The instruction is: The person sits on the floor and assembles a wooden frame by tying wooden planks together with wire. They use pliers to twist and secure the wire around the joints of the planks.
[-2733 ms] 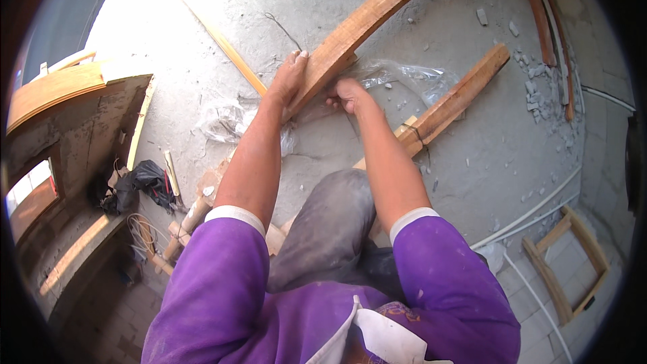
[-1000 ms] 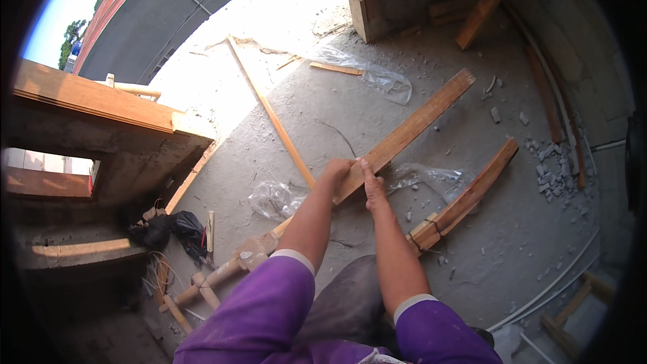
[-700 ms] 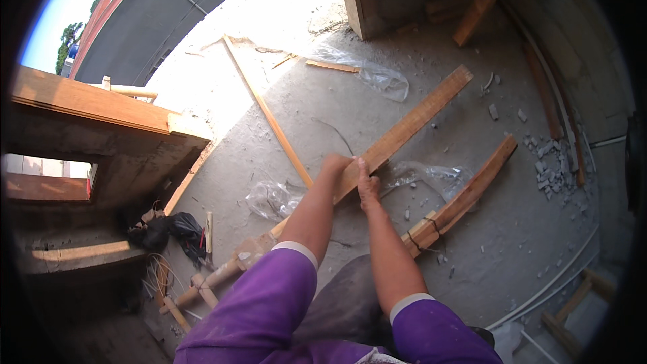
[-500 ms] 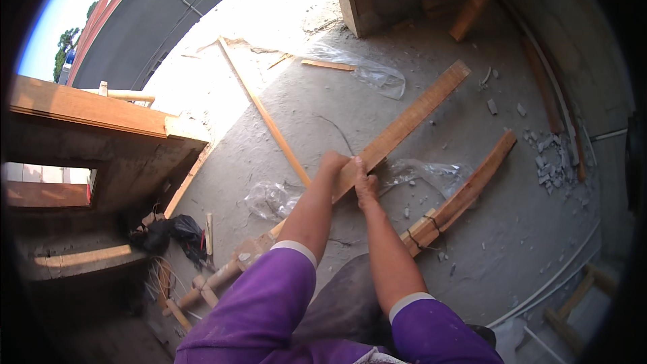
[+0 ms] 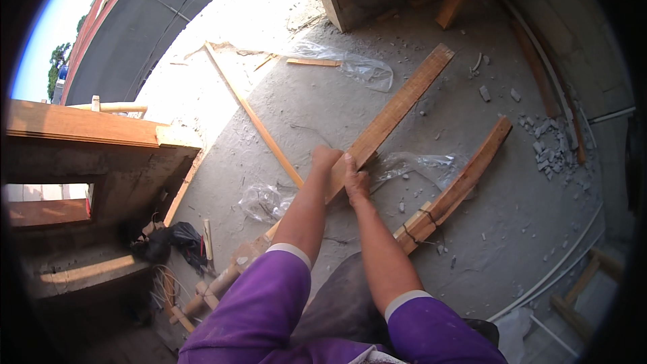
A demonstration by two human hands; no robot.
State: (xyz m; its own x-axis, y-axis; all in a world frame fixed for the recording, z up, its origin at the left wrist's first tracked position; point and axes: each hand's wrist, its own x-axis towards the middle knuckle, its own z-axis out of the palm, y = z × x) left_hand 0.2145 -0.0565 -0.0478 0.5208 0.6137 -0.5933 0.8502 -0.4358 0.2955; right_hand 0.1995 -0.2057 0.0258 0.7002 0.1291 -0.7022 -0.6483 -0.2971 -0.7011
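A long wooden board (image 5: 403, 102) slants from my body up to the far right, raised over the concrete floor. Both hands grip it near its closer part. My left hand (image 5: 327, 156) closes on its left side, fingers mostly hidden. Along the right edge, my right hand (image 5: 356, 178) is wrapped round it with the thumb on top. Beneath the hands lies crumpled clear plastic (image 5: 264, 201). To the right is a second, rougher length of timber (image 5: 472, 178), with a shorter piece tied to its near end by dark wire.
A thin wood strip (image 5: 253, 116) lies ahead on the left, near plastic sheeting (image 5: 367, 71). Broken grey rubble (image 5: 554, 152) is heaped by the right wall. At left stand a wood-topped wall (image 5: 87, 121) and a black bag (image 5: 185, 239). White pipes (image 5: 559, 276) curve along the lower right.
The view has shifted slightly, so most floor objects sit a little further left. My hands keep their hold on the board, which is still slanted the same way.
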